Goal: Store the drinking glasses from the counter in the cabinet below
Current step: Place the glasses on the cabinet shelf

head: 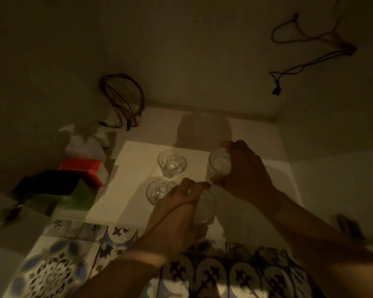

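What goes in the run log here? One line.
left hand gripping glass | right hand gripping glass | two glasses free

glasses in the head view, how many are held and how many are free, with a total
Held in the right hand: 1 glass
Held in the left hand: 1 glass
Free on the white sheet: 2 glasses, one farther, one nearer
Total: 4
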{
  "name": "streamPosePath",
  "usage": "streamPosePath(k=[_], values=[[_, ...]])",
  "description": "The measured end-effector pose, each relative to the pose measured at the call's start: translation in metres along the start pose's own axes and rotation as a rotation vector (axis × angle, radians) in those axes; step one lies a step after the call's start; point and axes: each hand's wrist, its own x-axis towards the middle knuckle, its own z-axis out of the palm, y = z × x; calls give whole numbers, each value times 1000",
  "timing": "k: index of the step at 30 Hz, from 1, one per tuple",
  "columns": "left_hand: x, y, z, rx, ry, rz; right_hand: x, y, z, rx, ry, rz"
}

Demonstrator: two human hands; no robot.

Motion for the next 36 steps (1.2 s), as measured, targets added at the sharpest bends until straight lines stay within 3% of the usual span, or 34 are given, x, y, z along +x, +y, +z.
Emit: streamPosePath(k=[6, 20, 31, 36], values=[[40, -16, 29, -27, 36, 51, 45, 21, 34, 29, 88, -33], [72, -31, 65, 94, 28, 32, 85, 30, 72, 53, -41, -43], [69, -33, 71, 14, 102, 88, 102, 27, 88, -18, -89, -71], [73, -33, 75, 20, 57, 70, 104, 25, 91, -43, -114, -65]])
